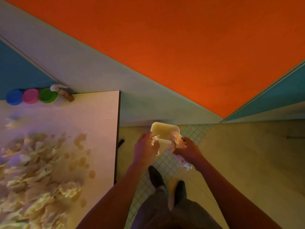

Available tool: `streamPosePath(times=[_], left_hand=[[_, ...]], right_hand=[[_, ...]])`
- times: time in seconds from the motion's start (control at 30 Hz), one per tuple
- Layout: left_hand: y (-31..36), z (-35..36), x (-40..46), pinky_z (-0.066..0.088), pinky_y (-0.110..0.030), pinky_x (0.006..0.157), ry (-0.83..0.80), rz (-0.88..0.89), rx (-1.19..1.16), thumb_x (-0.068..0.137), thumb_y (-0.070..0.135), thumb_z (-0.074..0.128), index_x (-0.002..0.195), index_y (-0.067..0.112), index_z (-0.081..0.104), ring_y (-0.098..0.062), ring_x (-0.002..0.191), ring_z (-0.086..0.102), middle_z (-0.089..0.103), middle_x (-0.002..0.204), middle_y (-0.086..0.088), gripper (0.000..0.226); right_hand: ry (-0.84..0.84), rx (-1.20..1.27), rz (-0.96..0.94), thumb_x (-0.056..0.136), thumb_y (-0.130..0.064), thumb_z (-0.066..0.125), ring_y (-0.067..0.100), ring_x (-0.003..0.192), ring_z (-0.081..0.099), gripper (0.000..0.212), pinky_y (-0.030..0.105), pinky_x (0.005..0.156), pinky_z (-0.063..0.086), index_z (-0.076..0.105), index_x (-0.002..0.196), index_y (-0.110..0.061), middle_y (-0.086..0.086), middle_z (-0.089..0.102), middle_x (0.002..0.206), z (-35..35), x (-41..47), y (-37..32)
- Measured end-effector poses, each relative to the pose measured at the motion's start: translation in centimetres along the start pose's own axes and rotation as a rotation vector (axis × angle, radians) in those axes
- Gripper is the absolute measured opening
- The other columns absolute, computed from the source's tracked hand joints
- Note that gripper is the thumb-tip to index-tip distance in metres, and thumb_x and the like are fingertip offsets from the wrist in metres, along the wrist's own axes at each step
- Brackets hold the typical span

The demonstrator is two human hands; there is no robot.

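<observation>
Now both hands are clenched, each around one wad of crumpled paper. The left hand [146, 146] grips the small wad [155, 140], and the right hand [188, 150] grips the bigger wad [177, 140], which trails down past its wrist. The two wads meet the near rim of one cream tub [165, 129], which is off the tabletop [99, 121], just beyond its right edge and over the floor tiles. Two dark shoes [156, 176] stand below the hands. On the tabletop, many paper scraps [41, 162] cover the left part. Three round pots line its far edge, a blue pot [14, 97], a pink pot [31, 96] and a green pot [48, 95], with one brown bottle [65, 93] beside them.
</observation>
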State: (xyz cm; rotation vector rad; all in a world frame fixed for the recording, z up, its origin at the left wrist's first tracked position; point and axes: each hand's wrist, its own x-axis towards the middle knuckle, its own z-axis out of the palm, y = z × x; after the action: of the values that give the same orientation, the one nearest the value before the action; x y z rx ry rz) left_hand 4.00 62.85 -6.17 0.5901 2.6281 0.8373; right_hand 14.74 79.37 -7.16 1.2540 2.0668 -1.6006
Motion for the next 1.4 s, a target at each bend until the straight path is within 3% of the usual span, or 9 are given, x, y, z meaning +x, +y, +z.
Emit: streamPosePath(times=[0.13, 0.27, 0.57, 0.73, 0.87, 1.0, 1.13, 1.27, 1.4], left_hand=[[-1.0, 0.1, 2.7, 0.041, -0.022, 0.064, -0.046, 0.009, 0.016, 0.088, 0.023, 0.070, 0.115, 0.015, 0.065, -0.015, 0.082, 0.063, 0.066, 0.106, -0.004, 0.029], [-2.4, 1.0, 5.2, 0.054, -0.031, 0.067, -0.094, -0.010, 0.038, 0.086, 0.024, 0.070, 0.112, 0.017, 0.063, -0.022, 0.087, 0.067, 0.065, 0.107, -0.004, 0.028], [-4.5, 4.5, 9.7, 0.052, -0.036, 0.074, -0.113, -0.105, 0.072, 0.086, 0.025, 0.069, 0.115, 0.018, 0.063, -0.027, 0.094, 0.067, 0.065, 0.111, -0.006, 0.031], [-6.2, 8.0, 12.0, 0.053, -0.037, 0.073, -0.098, -0.121, 0.070, 0.084, 0.024, 0.070, 0.113, 0.018, 0.064, -0.029, 0.092, 0.067, 0.066, 0.109, -0.006, 0.030], [-8.3, 12.6, 14.7, 0.054, -0.039, 0.074, -0.103, -0.124, 0.091, 0.085, 0.025, 0.068, 0.113, 0.017, 0.063, -0.031, 0.092, 0.065, 0.065, 0.107, -0.007, 0.029], [-11.1, 18.3, 17.7, 0.055, -0.042, 0.077, -0.104, -0.126, 0.072, 0.085, 0.026, 0.066, 0.115, 0.017, 0.061, -0.030, 0.093, 0.064, 0.063, 0.106, -0.008, 0.031], [-14.1, 23.5, 20.6, 0.055, -0.042, 0.079, -0.102, -0.132, 0.052, 0.083, 0.026, 0.066, 0.118, 0.016, 0.061, -0.031, 0.097, 0.063, 0.062, 0.110, -0.008, 0.036], [-17.2, 28.6, 23.2, 0.054, -0.041, 0.080, -0.079, -0.142, 0.025, 0.083, 0.022, 0.065, 0.120, 0.016, 0.059, -0.033, 0.101, 0.062, 0.060, 0.115, -0.009, 0.039], [-20.6, 33.8, 25.7, 0.052, -0.038, 0.081, -0.040, -0.125, 0.031, 0.084, 0.021, 0.064, 0.120, 0.015, 0.058, -0.032, 0.103, 0.061, 0.060, 0.117, -0.009, 0.037]], right_hand=[[0.011, -0.038, 0.029, 0.067, -0.031, 0.083, 0.016, 0.083, 0.065, 0.055, 0.028, 0.065, 0.048, 0.060, 0.116, -0.026, -0.001, 0.069, 0.098, 0.9, 2.2, -1.0], [0.009, -0.034, 0.063, 0.068, -0.028, 0.083, 0.015, 0.083, 0.062, 0.059, 0.024, 0.060, 0.041, 0.060, 0.122, -0.023, 0.000, 0.067, 0.100, 1.9, 4.9, -1.6], [-0.029, -0.073, 0.128, 0.069, -0.031, 0.082, 0.019, 0.087, 0.063, 0.061, 0.026, 0.064, 0.041, 0.059, 0.124, -0.025, 0.002, 0.068, 0.104, 3.3, 11.3, -0.4], [-0.044, -0.075, 0.139, 0.070, -0.026, 0.082, 0.017, 0.082, 0.060, 0.058, 0.022, 0.056, 0.039, 0.059, 0.124, -0.024, 0.002, 0.066, 0.103, 3.7, 15.5, 1.4], [-0.056, -0.074, 0.135, 0.072, -0.023, 0.081, 0.018, 0.087, 0.059, 0.060, 0.020, 0.057, 0.038, 0.057, 0.127, -0.022, 0.001, 0.062, 0.101, 4.3, 20.2, 3.8], [-0.020, -0.041, 0.116, 0.069, -0.024, 0.082, 0.024, 0.089, 0.066, 0.063, 0.033, 0.068, 0.055, 0.057, 0.126, -0.024, 0.005, 0.068, 0.106, 6.0, 25.9, 6.9], [0.004, 0.009, 0.101, 0.073, -0.023, 0.079, 0.020, 0.082, 0.067, 0.063, 0.028, 0.057, 0.055, 0.053, 0.130, -0.025, 0.004, 0.065, 0.109, 8.1, 31.2, 9.9], [0.005, -0.019, 0.104, 0.078, -0.021, 0.075, 0.017, 0.073, 0.065, 0.044, 0.025, 0.052, 0.051, 0.053, 0.115, -0.030, -0.005, 0.062, 0.090, 10.4, 36.7, 13.1], [-0.020, -0.119, 0.058, 0.067, -0.038, 0.070, 0.023, 0.083, 0.070, 0.040, 0.035, 0.066, 0.059, 0.062, 0.102, -0.022, 0.000, 0.069, 0.087, 13.3, 42.1, 16.5]])
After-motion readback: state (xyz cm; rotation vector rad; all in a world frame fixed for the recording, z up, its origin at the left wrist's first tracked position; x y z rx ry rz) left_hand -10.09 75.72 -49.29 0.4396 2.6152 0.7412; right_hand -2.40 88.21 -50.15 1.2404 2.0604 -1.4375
